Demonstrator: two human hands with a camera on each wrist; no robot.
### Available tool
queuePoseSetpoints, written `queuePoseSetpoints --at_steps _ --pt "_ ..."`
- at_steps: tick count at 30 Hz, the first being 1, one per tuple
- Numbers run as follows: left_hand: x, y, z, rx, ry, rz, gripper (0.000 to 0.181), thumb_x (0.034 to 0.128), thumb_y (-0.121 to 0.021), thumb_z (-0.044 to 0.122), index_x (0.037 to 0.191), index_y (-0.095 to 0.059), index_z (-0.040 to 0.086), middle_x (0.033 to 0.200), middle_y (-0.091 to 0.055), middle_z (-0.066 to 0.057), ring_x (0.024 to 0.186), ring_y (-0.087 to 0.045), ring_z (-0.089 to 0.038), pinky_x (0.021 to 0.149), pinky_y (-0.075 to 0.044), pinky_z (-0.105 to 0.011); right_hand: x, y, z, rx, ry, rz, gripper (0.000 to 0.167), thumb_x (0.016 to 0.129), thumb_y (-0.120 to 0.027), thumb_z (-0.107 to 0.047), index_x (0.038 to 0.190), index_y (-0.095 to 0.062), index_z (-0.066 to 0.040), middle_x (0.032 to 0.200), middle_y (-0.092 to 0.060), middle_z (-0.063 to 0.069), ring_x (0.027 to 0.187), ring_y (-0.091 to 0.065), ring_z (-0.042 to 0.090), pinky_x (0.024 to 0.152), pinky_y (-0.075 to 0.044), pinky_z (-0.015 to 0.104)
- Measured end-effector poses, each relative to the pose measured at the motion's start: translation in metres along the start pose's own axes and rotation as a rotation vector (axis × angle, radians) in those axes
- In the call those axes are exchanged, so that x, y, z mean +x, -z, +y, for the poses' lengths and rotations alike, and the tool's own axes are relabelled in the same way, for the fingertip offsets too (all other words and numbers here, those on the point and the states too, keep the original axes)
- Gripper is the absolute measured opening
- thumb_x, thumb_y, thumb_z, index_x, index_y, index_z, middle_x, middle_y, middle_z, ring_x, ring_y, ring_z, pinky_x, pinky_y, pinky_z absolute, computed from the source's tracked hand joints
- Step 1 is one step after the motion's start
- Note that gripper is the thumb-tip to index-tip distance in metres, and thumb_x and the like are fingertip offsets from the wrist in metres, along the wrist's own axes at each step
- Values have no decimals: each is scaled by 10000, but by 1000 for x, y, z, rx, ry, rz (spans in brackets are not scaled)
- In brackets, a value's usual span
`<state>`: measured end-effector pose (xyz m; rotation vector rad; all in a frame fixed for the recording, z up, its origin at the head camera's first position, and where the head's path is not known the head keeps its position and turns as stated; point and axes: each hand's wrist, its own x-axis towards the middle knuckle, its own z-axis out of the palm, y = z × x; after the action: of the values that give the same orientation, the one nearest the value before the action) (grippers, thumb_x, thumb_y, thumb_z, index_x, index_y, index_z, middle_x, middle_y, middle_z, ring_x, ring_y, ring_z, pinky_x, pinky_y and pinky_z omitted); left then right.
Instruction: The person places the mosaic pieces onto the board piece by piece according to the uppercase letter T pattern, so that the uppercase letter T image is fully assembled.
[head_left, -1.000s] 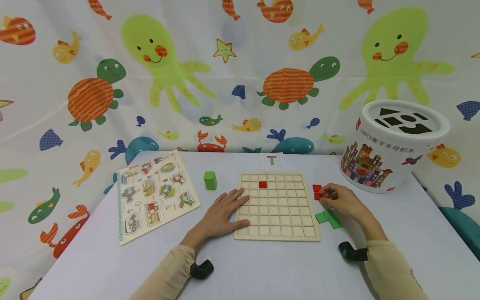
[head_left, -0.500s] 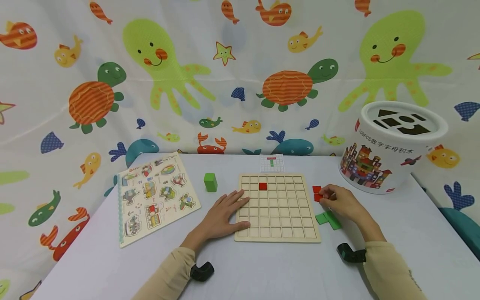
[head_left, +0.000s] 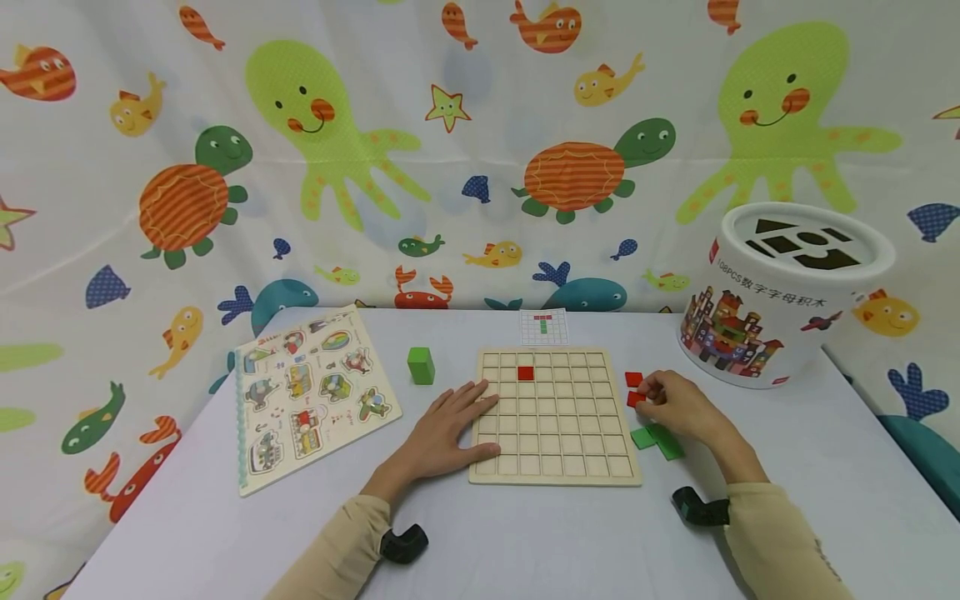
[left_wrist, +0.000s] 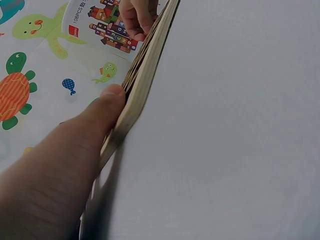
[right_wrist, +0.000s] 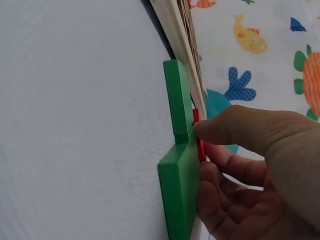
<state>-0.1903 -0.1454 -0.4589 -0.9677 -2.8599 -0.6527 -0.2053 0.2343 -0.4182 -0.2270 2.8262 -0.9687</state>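
Note:
A wooden grid board lies flat on the table, with one red square tile in its top row. My left hand rests along the board's left edge, fingers extended; its thumb touches the board's side in the left wrist view. Right of the board, my right hand pinches a red tile between thumb and fingers, at table height. Just beyond it lies another red tile. Nearer me are a green square tile and a longer green piece, touching each other.
Behind the board lies a small pattern card with red and green squares. A green block stands to the left, beside a picture puzzle board. The large white bucket stands at the back right, before a sea-animal curtain.
My right hand has drawn the pinched red tile slightly toward me, and a gap shows between it and the other red tile. My left hand stays put.

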Motion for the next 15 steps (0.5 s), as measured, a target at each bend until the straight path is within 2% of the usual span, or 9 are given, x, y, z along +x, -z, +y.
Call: queuePoseSetpoints --at_steps 10,15 --pt "1 0 0 8 -5 4 748 845 -546 625 1468 -358 256 1569 -261 -7 1459 -212 -243 1180 -174 -481 1 -2 -2 30 -16 5 260 837 -641 -113 1035 -517 0 952 -558 136 860 -508 226 705 -454 296" --pt "0 -1 -1 6 -7 4 743 847 -547 621 1466 -360 255 1569 -262 -10 1461 -208 -239 1182 -172 -480 3 -3 0 52 7 6 269 852 -644 -105 1060 -505 -6 951 -565 126 849 -508 215 689 -442 270"
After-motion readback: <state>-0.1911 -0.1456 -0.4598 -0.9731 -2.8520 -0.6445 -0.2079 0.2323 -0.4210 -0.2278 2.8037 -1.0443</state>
